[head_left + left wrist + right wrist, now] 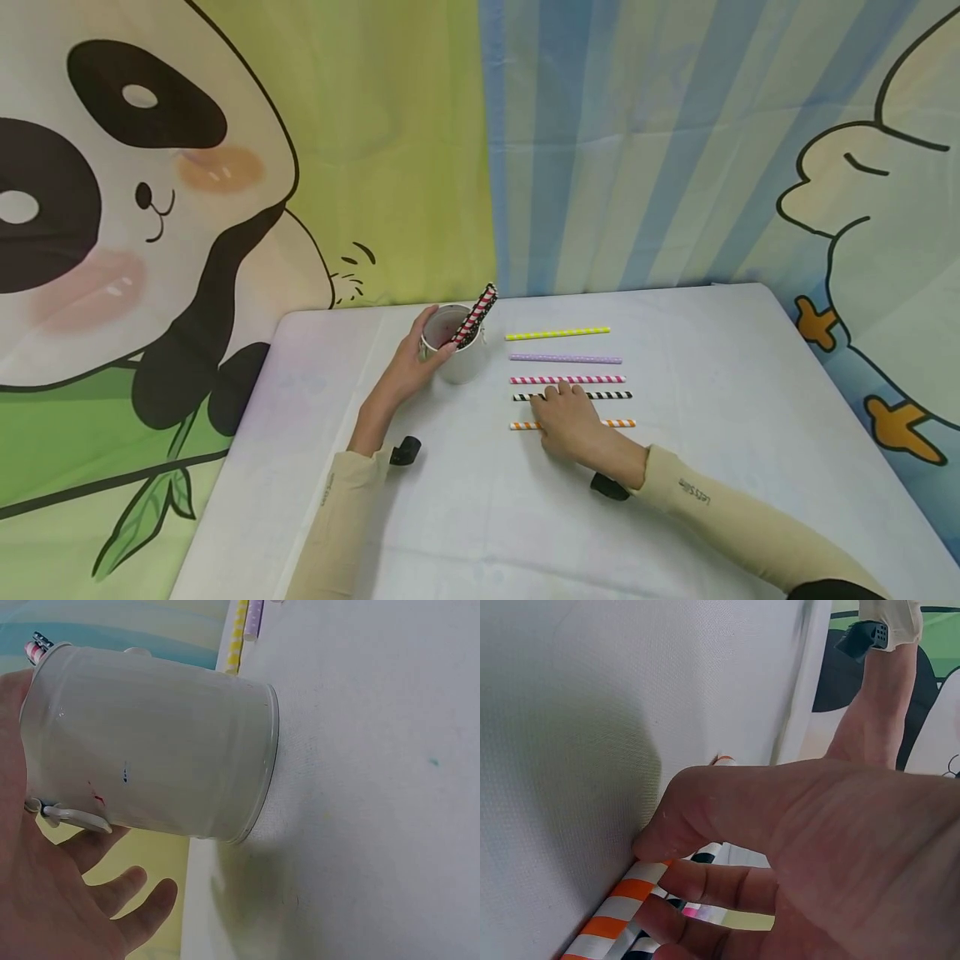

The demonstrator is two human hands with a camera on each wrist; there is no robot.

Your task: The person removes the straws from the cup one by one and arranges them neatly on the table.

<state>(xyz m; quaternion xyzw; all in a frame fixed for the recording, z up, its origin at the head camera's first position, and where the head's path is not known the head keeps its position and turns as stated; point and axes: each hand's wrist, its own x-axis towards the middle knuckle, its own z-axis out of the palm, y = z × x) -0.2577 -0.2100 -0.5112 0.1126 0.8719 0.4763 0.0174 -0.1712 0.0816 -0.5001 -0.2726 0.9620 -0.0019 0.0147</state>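
Note:
A small white metal bucket [461, 360] with ear-like side loops stands upright on the table, holding a bundle of dark-patterned and red-striped paper straws [477, 315]. My left hand [411, 363] grips it by the rim, thumb on the near side; in the left wrist view the other fingers [146, 911] hang loosely by its wall. My right hand [573, 423] is low over the row of straws. Its thumb and index finger [686, 883] pinch the orange-striped straw [615, 907]. Other fingers reach over the black-striped straw [611, 395]; their tips are partly hidden.
Beyond the right hand lie a pink-striped straw [536, 380], a purple dotted straw [566, 359] and a yellow straw [558, 334], roughly parallel. A white cloth covers the table [720, 500]. Printed curtains [390, 150] hang behind its back edge.

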